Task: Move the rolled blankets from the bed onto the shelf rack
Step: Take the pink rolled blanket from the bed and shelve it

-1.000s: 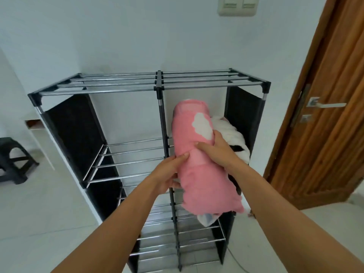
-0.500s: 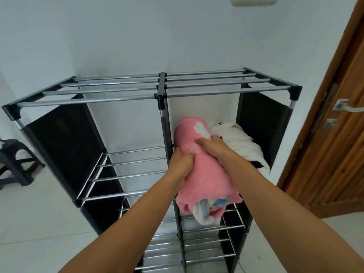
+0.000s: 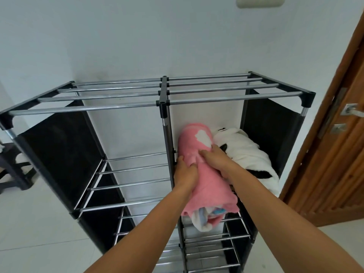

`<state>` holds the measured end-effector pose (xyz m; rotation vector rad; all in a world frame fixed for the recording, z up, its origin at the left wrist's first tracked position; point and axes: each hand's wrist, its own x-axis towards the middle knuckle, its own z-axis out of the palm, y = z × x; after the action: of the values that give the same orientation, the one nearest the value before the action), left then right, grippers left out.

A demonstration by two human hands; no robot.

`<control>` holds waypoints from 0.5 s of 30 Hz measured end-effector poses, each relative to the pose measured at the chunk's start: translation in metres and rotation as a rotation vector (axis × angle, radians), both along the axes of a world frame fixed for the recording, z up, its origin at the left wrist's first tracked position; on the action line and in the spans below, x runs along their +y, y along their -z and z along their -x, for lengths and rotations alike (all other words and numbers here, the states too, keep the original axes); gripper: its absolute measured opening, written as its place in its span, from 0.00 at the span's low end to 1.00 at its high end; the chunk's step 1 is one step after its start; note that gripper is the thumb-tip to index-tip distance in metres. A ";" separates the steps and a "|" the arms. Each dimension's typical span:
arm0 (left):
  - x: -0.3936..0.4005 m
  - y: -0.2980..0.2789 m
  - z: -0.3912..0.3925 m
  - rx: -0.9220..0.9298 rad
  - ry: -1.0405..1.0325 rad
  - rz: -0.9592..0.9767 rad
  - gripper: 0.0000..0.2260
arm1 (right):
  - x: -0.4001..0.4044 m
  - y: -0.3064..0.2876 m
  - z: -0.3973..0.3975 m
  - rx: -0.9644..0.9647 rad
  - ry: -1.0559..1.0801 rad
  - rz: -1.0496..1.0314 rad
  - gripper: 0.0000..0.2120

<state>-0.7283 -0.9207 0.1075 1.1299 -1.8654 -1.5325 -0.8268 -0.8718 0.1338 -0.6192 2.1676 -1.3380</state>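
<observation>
Seating the pink roll beside the white roll, at 3 o'clock: your left hand and right hand grip it; next, probably push deeper, then let go.

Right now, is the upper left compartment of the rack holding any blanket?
No. The rack's upper left shelf shows only bare rods; the pink blanket and white blanket are both in the upper right compartment.

hands: left, right grip pink blanket | shelf rack upper-right compartment
</observation>
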 end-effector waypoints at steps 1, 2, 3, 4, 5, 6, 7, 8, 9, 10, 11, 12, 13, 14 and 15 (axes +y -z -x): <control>0.000 0.000 0.001 0.013 -0.005 -0.002 0.25 | -0.001 -0.001 0.001 0.006 0.010 -0.002 0.30; -0.001 0.000 0.002 0.024 -0.007 -0.005 0.25 | -0.002 0.000 0.003 0.008 0.017 -0.006 0.29; -0.002 -0.001 0.003 0.035 -0.009 -0.008 0.25 | -0.003 -0.001 0.004 0.009 0.019 -0.008 0.29; -0.003 -0.001 0.004 0.043 -0.010 -0.014 0.25 | -0.004 0.000 0.005 0.010 0.020 -0.004 0.29; -0.005 -0.002 0.006 0.048 -0.011 -0.020 0.25 | -0.005 0.000 0.006 0.012 0.021 0.001 0.29; -0.006 -0.003 0.006 0.048 -0.011 -0.028 0.25 | -0.006 0.001 0.007 0.011 0.021 0.001 0.29; -0.006 -0.003 0.006 0.047 -0.009 -0.036 0.25 | -0.006 0.002 0.006 0.012 0.019 0.001 0.30; -0.006 -0.003 0.006 0.044 -0.008 -0.043 0.25 | -0.007 0.002 0.006 0.015 0.019 -0.001 0.30; -0.006 -0.002 0.006 0.046 -0.009 -0.047 0.25 | -0.007 0.003 0.005 0.019 0.019 -0.002 0.30; -0.006 -0.003 0.006 0.047 -0.012 -0.048 0.25 | -0.007 0.004 0.005 0.028 0.021 -0.003 0.30; -0.006 -0.003 0.006 0.053 -0.019 -0.039 0.24 | -0.007 0.003 0.005 0.042 0.022 -0.003 0.30; -0.006 -0.004 0.006 0.059 -0.032 -0.022 0.22 | -0.007 0.003 0.006 0.058 0.023 -0.001 0.30; -0.007 -0.006 0.007 0.066 -0.043 0.002 0.20 | -0.007 0.001 0.006 0.080 0.025 0.002 0.30; -0.007 -0.007 0.008 0.070 -0.047 0.018 0.18 | -0.007 0.001 0.006 0.096 0.028 0.004 0.30; -0.007 -0.007 0.008 0.070 -0.044 0.028 0.18 | -0.006 0.001 0.006 0.109 0.029 0.004 0.30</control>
<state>-0.7366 -0.9281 0.1140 1.0834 -1.7984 -1.4977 -0.8324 -0.8783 0.1328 -0.6797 2.2691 -1.3523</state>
